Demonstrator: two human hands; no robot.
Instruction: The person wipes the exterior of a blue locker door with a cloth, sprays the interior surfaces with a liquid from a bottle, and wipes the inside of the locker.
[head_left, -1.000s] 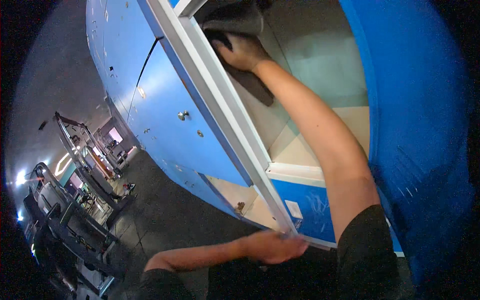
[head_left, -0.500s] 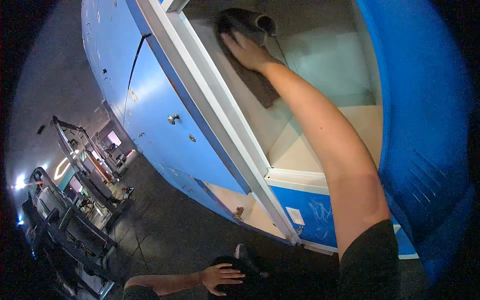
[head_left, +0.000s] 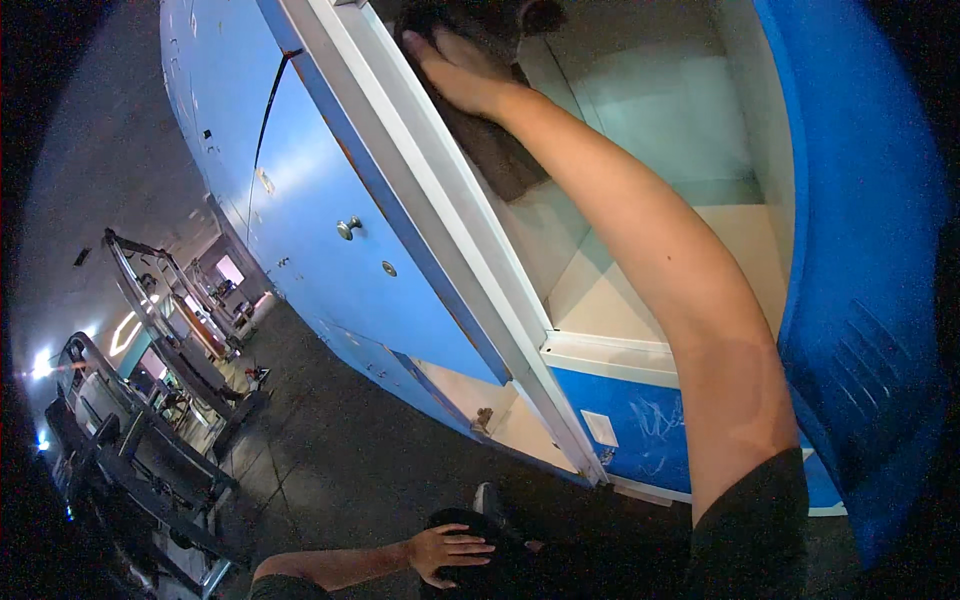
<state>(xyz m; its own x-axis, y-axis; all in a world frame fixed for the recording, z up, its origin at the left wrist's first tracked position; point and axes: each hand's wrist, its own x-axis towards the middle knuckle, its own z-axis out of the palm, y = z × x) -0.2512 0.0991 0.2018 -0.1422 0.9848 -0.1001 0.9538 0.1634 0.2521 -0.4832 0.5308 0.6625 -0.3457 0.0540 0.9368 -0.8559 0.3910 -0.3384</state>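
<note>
R hand [head_left: 455, 75] is on a dark cloth [head_left: 505, 165], L side inside an open blue locker [head_left: 605, 305], can't tell if it's pinching it tbh. L hand's [head_left: 448, 553] spread on a dark-clad knee [head_left: 460, 516] rn.

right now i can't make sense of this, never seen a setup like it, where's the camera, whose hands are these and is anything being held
There is no machine doing the work here, just a person's two bare hands. A wide fisheye camera worn on the person's head looks down, which is why straight edges bend.

The right hand reaches into an open blue locker compartment with a pale floor. It is on a dark cloth by the compartment's left wall; whether it grips or only presses is too dark to tell. The left hand rests, fingers spread, on what looks like a dark-clothed knee. The closed blue door beside the opening has a round knob. Gym equipment stands at far left.
</note>
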